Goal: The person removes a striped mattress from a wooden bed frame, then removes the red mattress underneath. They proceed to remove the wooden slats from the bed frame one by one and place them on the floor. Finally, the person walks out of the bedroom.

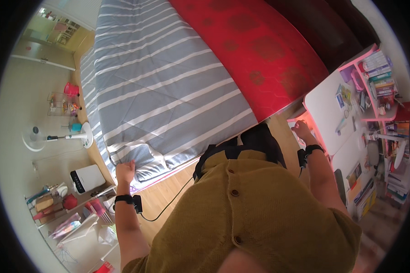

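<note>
Bedroom with a striped quilt half across a red bed, corner all scrunched up

So the quilt [168, 91] is spread ahead and to the right of the left hand [125, 172], with its near corner rumpled just beside that hand. Bare red mattress [264, 54] sits farther right, closer to the other side.

If the step is sorting that corner, which is my read, I'd get a good fistful of the edge rather than a fingertip pinch, then pull low and even along the mattress so the stripes run straight. Flatten the bunched bit before tugging, or the crease will probably just travel. Second hand on the edge would help.

Pose-wise: left arm reaches nearly straight forward, fingers curled in at the quilt's edge. Can't tell whether cloth is caught in them. Right hand [302, 130] is off on its own, elbow out, fingers curled, just beside the desk [325, 113] and well away from the left one. Can't tell if it's pinching anything.
</note>
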Tool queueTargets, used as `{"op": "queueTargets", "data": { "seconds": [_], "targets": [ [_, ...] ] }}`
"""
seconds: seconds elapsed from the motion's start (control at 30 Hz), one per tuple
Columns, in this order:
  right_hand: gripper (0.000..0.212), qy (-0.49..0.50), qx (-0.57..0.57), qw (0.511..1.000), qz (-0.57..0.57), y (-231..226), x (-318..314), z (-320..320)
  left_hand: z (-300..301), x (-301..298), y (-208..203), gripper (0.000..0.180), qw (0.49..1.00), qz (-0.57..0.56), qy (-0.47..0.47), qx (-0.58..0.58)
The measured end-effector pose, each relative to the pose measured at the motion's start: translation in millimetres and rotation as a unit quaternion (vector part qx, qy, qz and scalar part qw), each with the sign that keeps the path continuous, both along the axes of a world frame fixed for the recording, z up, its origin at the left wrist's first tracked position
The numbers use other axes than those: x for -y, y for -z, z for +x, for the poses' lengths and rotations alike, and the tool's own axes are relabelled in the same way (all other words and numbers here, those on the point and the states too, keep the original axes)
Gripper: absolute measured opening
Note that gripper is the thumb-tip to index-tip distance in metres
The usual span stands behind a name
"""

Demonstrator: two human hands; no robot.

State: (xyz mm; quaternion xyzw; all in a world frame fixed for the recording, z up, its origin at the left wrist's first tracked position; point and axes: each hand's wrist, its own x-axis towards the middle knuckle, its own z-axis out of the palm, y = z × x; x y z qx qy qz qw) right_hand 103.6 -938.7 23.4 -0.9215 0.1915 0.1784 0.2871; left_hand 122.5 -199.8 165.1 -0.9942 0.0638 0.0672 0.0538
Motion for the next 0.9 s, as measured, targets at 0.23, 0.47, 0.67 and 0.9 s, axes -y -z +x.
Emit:
{"op": "queueTargets", "data": {
  "seconds": [0.23,0.47,0.67,0.9],
  "targets": [
    [0.026,-0.038,-0.001,0.999,-0.003,-15,1,3,-74,-83,2,0.046,0.971,0.195,-0.121,-0.069],
    [0.027,0.005,-0.048,0.999,-0.020,7,42,-38,-168,-141,28,0.034,0.831,-0.014,-0.464,-0.308],
    [0.024,0.019,-0.188,0.982,0.002,24,55,-20,-189,-31,145,0.029,0.853,-0.252,-0.396,-0.228],
    [0.023,-0.119,-0.036,0.991,0.058,-14,26,88,-142,152,164,0.035,0.856,-0.316,-0.296,-0.283]
  ]
}}
